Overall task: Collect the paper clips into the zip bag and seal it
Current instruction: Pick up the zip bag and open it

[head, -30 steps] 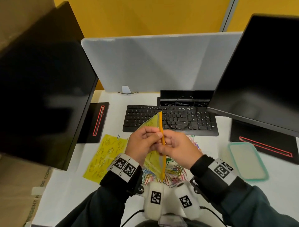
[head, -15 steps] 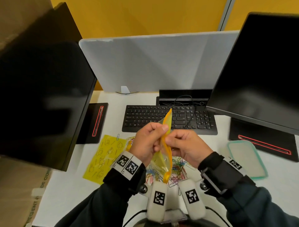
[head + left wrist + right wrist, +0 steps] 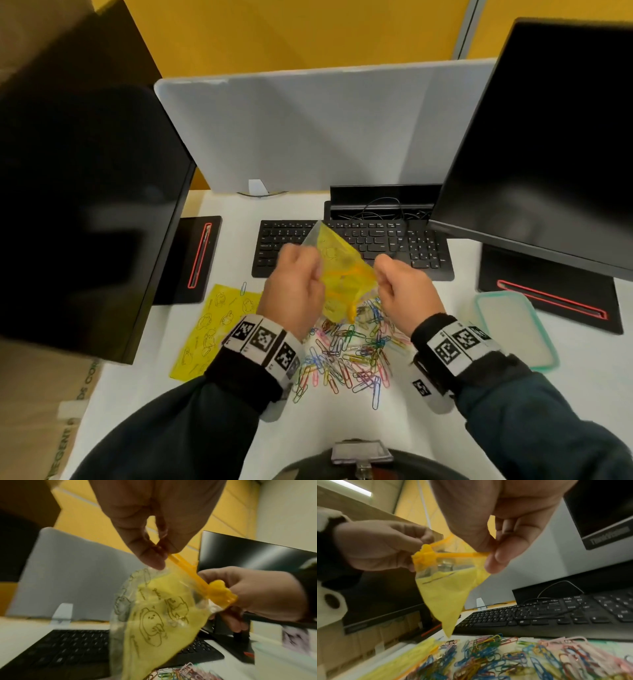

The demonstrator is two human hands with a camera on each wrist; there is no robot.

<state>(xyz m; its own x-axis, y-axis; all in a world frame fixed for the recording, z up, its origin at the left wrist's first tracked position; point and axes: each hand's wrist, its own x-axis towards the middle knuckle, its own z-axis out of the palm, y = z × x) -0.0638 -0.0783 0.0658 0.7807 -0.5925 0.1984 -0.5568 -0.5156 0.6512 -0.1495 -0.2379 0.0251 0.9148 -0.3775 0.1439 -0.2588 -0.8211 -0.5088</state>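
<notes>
- Both hands have drawn apart, stretching the zip bag (image 3: 337, 274) sideways above the paper clips (image 3: 346, 356) piled near the person.
- Left hand (image 3: 294, 291) and right hand (image 3: 406, 294) each pinch the orange zip strip (image 3: 185, 566).
- Best to keep the mouth taut and open over the pile before loading.

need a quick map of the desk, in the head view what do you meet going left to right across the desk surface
Left monitor's stand base → yellow printed sheet → left hand → zip bag → right hand → teal-rimmed lid → right monitor's stand base.
</notes>
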